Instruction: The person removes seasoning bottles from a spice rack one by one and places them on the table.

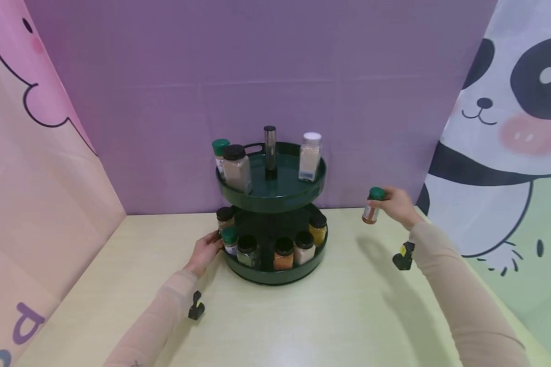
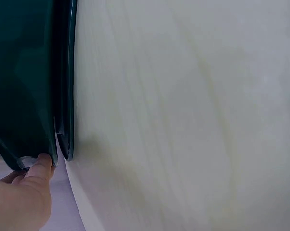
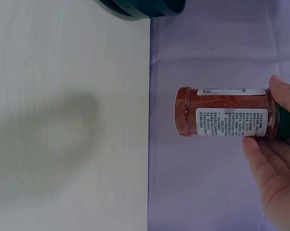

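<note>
A dark green two-tier spice rack (image 1: 275, 278) stands on the table, spice jars on both tiers. At the left side of its lower tier, my left hand (image 1: 205, 253) grips the tray's rim. In the left wrist view its fingers (image 2: 38, 175) curl at the green tray wall (image 2: 24, 96). My right hand (image 1: 398, 206) holds a small spice jar (image 1: 370, 213) above the table, right of the rack, pinching it near its green cap (image 3: 287, 120). Through the clear sides of that jar a red-orange spice shows, with a printed white label facing the right wrist camera.
On the upper tier are a white-capped jar (image 1: 310, 158), a black-capped jar (image 1: 237, 171) and a green-capped jar (image 1: 220, 150), around a central post (image 1: 270, 148). Several jars, including an orange one (image 1: 283, 257), line the lower tier. A purple backdrop (image 1: 165, 127) rises behind the table.
</note>
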`<state>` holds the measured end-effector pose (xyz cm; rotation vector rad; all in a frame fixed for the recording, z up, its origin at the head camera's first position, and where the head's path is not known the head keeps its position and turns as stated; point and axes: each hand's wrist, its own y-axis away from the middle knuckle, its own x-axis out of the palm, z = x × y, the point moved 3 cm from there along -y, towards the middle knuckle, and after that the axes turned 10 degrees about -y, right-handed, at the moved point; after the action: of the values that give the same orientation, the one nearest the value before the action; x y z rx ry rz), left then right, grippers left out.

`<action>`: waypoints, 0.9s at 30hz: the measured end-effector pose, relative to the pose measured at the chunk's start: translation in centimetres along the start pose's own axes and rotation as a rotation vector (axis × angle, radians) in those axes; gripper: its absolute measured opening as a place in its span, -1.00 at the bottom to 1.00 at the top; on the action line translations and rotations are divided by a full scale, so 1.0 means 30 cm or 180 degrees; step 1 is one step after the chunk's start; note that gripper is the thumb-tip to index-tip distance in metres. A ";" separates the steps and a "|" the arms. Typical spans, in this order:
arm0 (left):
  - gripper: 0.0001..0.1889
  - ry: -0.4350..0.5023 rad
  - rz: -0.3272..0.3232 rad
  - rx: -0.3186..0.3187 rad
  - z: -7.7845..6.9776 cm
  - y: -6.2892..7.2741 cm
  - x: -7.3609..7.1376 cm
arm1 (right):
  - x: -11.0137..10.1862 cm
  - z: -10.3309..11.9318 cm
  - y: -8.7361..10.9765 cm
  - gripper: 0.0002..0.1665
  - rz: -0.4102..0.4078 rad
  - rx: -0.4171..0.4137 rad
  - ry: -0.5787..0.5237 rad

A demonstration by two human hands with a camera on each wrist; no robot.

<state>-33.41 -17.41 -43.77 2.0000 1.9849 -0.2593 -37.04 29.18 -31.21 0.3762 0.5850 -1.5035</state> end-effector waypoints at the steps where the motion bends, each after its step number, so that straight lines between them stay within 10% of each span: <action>1: -0.45 -0.0001 0.0003 0.0000 0.000 0.000 0.000 | -0.002 -0.003 0.001 -0.41 -0.0003 -0.0006 0.0007; 27: -0.45 -0.0057 -0.0027 -0.0029 0.003 -0.003 0.002 | -0.041 -0.077 0.042 -0.37 -0.0059 0.0163 0.0155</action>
<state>-33.48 -17.38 -43.89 1.9772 1.9804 -0.2687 -36.05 31.56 -32.52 0.4492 0.5905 -1.5330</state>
